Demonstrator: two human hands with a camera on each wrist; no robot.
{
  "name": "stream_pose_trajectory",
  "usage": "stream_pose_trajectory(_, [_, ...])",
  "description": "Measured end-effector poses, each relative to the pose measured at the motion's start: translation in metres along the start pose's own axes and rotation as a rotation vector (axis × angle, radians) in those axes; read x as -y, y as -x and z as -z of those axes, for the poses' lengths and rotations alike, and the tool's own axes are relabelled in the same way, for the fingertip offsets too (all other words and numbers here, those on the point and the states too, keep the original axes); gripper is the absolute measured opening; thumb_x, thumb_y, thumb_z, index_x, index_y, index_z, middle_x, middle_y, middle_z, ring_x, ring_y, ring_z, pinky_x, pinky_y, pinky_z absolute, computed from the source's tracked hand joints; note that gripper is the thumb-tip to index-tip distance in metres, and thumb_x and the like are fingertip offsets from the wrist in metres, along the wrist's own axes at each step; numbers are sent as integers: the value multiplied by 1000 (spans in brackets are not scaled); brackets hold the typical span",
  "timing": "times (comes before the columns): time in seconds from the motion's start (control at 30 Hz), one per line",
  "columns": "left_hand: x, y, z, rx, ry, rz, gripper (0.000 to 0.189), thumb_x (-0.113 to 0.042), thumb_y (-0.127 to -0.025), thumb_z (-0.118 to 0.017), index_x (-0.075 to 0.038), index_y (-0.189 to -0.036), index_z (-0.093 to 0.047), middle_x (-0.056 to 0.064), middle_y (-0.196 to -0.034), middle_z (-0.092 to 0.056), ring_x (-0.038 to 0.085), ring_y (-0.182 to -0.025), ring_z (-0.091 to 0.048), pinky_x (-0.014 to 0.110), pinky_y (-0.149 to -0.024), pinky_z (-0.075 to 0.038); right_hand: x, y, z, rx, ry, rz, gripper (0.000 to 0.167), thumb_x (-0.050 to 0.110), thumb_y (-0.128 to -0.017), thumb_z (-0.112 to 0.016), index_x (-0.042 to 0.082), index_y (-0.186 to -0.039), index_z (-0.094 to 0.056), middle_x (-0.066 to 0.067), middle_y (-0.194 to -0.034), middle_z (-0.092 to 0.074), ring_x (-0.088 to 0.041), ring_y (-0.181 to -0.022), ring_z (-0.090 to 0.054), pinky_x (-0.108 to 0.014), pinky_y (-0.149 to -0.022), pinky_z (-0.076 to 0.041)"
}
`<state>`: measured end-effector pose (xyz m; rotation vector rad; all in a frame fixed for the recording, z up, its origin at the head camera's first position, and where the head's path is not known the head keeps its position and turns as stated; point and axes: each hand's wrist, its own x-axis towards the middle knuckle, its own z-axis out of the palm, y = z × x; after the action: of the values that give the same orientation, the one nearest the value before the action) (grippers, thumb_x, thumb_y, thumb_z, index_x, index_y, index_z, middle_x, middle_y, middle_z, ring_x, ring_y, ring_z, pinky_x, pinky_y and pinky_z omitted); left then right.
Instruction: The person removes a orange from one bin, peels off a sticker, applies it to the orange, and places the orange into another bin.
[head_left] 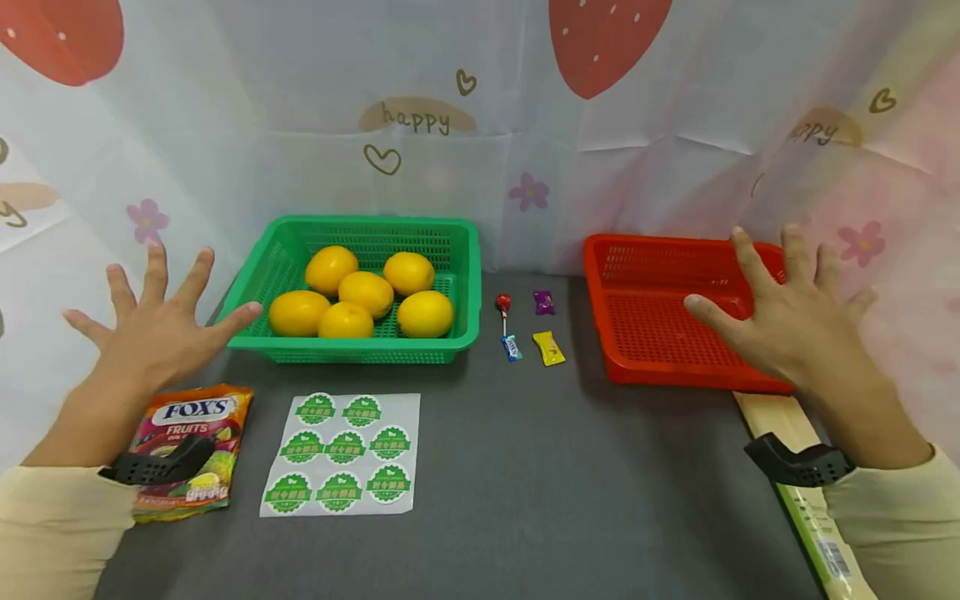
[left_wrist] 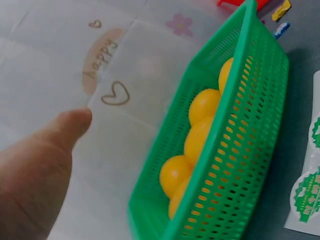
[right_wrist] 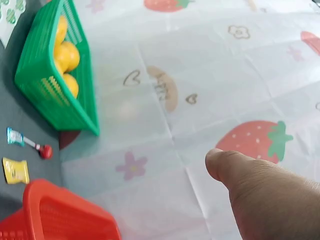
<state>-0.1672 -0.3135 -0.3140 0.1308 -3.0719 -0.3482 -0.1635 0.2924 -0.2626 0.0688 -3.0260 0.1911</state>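
My left hand [head_left: 161, 325] hovers with fingers spread at the left of the green basket [head_left: 360, 354], holding nothing. Several yellow lemons [head_left: 365, 293] lie in that basket. On the right, my other hand [head_left: 795, 317] is spread in the air over the red basket [head_left: 622, 333], which has no contents showing. Between the baskets lie a red lollipop [head_left: 503, 302], a blue-and-white wrapped candy [head_left: 512, 347], a purple wrapped candy [head_left: 544, 302] and a yellow wrapped candy [head_left: 549, 348]. Each wrist view shows only the thumb [left_wrist: 65, 130] of its hand.
A sheet of round green stickers [head_left: 341, 454] lies before the green basket. A Fox's candy bag [head_left: 202, 450] is partly under my left forearm. A long pale-green package [head_left: 810, 517] lies by my right forearm. A printed curtain [head_left: 300, 108] hangs behind the grey table [head_left: 525, 483].
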Motion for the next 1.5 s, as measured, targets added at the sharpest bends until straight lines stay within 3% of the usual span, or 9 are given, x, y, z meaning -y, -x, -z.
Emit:
stream_pose_trajectory(0.33, [26, -7, -37, -24, 187, -119, 83, -57, -94, -46, -21, -156, -6, 16, -157, 17, 56, -135, 10, 85, -83, -2, 37, -13, -8, -74, -78, 160, 89, 68, -87, -47, 25, -157, -11, -24, -157, 1, -51, -138, 2, -81, -90, 1])
stream_pose_trajectory(0.63, [44, -11, -61, -82, 449, -208, 69, -40, -96, -55, -8, -152, -29, 11, -160, 4, 50, -139, 6, 76, -97, 1, 75, -35, -23, -105, -167, 307, 88, 64, -85, -55, 24, -155, -21, -19, -156, -13, -43, -140, -8, -75, -98, -6])
stream_pose_trajectory(0.77, [50, -16, -72, -83, 491, -222, 65, -36, -96, -55, -4, -149, -33, 13, -160, 0, 49, -140, 2, 74, -98, -2, 95, -50, -38, -97, -223, 370, 86, 62, -84, -58, 25, -154, -25, -17, -155, -18, -40, -140, -12, -70, -100, -12])
stream_pose_trajectory(1.07, [54, -27, -90, -77, 490, -207, 65, -38, -97, -55, 0, -146, -37, 16, -158, -10, 48, -140, -7, 71, -101, -7, 144, -90, -68, 57, -393, 586, 83, 57, -85, -62, 26, -154, -27, -6, -153, -28, -29, -138, -21, -60, -106, -17])
stream_pose_trajectory(1.27, [50, -26, -98, -55, 455, -155, 72, -45, -96, -56, 0, -148, -33, 15, -158, -11, 47, -139, -10, 72, -99, -13, 178, -112, -90, 179, -442, 647, 83, 48, -86, -66, 21, -153, -28, -7, -153, -30, -29, -138, -25, -55, -109, -17])
stream_pose_trajectory(1.37, [49, -24, -98, -68, 486, -135, 74, -45, -95, -57, -2, -149, -32, 13, -159, -11, 45, -140, -10, 70, -100, -14, 195, -122, -102, 214, -442, 672, 82, 45, -85, -69, 21, -153, -30, -7, -153, -32, -27, -137, -28, -52, -109, -21])
stream_pose_trajectory(1.5, [47, -23, -97, -76, 529, -111, 74, -45, -94, -58, -4, -150, -31, 10, -160, -9, 42, -142, -7, 70, -101, -14, 215, -132, -115, 279, -463, 642, 81, 44, -84, -71, 23, -152, -31, -6, -153, -31, -26, -138, -29, -49, -107, -26])
